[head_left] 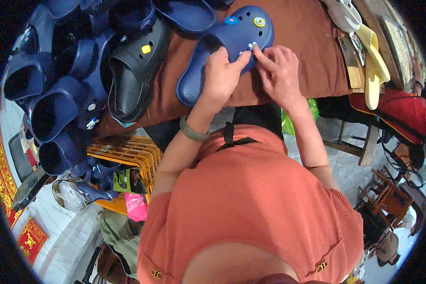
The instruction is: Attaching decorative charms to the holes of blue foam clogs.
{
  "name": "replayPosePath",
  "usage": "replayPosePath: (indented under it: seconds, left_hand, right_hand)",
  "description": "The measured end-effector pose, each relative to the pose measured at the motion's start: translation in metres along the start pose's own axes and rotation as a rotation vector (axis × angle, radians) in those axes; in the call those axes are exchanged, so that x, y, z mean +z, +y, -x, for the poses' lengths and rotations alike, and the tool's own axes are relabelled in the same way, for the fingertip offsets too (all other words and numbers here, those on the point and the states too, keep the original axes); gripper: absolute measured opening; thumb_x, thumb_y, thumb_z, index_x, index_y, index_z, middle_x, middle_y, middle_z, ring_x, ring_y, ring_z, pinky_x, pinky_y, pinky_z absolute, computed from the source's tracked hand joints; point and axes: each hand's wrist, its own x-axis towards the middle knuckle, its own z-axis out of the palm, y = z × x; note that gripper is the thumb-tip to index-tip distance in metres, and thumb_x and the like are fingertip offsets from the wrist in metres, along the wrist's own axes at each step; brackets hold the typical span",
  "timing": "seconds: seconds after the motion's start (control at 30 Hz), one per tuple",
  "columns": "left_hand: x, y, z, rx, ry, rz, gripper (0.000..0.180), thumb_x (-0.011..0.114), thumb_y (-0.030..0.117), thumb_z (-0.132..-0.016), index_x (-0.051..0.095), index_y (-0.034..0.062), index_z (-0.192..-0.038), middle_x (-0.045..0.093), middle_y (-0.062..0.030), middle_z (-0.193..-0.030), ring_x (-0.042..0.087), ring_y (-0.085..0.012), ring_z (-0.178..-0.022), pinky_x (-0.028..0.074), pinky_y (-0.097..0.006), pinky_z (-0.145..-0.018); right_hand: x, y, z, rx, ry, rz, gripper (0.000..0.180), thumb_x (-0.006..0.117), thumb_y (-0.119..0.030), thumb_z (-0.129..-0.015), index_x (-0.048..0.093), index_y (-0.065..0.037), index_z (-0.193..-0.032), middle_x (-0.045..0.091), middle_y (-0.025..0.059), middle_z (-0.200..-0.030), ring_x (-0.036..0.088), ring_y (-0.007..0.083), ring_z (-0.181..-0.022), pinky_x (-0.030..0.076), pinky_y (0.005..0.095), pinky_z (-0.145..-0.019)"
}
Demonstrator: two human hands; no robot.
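A navy foam clog (pixel 201 57) lies on the brown cloth, its toe pointing away from me. On its holed upper sit a yellow ring-shaped shoe charm (pixel 259 22) and a blue shoe charm (pixel 231 20). A small white shoe charm (pixel 252 46) is at the clog's side, between my hands. My left hand (pixel 221 73) grips the clog near its opening, thumb stretched toward the white charm; its other fingers are mostly hidden. My right hand (pixel 280 73) is closed at that charm, index fingertip against it. A black clog (pixel 132 71) with a yellow charm lies to the left.
Several navy clogs (pixel 57 109) are piled at the left. The brown cloth (pixel 317 57) covers the work surface. At the far right are a pale yellow slide sandal (pixel 375 66) and a white clog (pixel 343 14). An orange plastic crate (pixel 149 154) stands below left, a wooden stool (pixel 359 142) at right.
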Motion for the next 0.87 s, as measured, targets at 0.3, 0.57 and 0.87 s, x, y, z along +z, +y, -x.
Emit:
replayPosePath:
  seconds: [0.3, 0.57, 0.87]
  left_hand:
    - [-0.004, 0.009, 0.000, 0.057, 0.027, -0.352, 0.040, 0.063, 0.034, -0.080, 0.062, -0.0056, -0.081, 0.061, -0.0263, -0.075, 0.061, -0.0414, -0.074, 0.047, -0.045, -0.064]
    - [-0.008, 0.018, 0.008, 0.022, 0.025, -0.454, 0.035, 0.067, 0.033, -0.079, 0.064, -0.0014, -0.086, 0.064, -0.0209, -0.074, 0.066, -0.0312, -0.070, 0.048, -0.039, -0.060]
    - [-0.029, -0.007, 0.032, 0.435, -0.059, -0.511, 0.040, 0.070, 0.037, -0.075, 0.061, 0.0036, -0.095, 0.061, -0.0241, -0.093, 0.059, -0.0401, -0.088, 0.047, -0.045, -0.079]
  right_hand:
    - [0.026, -0.011, 0.016, -0.004, 0.142, 0.012, 0.053, 0.059, -0.001, -0.071, 0.053, -0.005, -0.123, 0.055, 0.0094, -0.095, 0.051, 0.0270, -0.097, 0.039, 0.0419, -0.085]
    - [0.028, -0.017, 0.017, 0.132, 0.168, -0.337, 0.053, 0.053, 0.005, -0.080, 0.047, -0.007, -0.132, 0.056, 0.0148, -0.096, 0.057, 0.0295, -0.086, 0.047, 0.0369, -0.076]
    - [0.033, -0.010, 0.015, 0.120, 0.207, -0.380, 0.051, 0.055, -0.002, -0.085, 0.044, -0.010, -0.134, 0.055, 0.0202, -0.119, 0.058, 0.0290, -0.106, 0.045, 0.0346, -0.090]
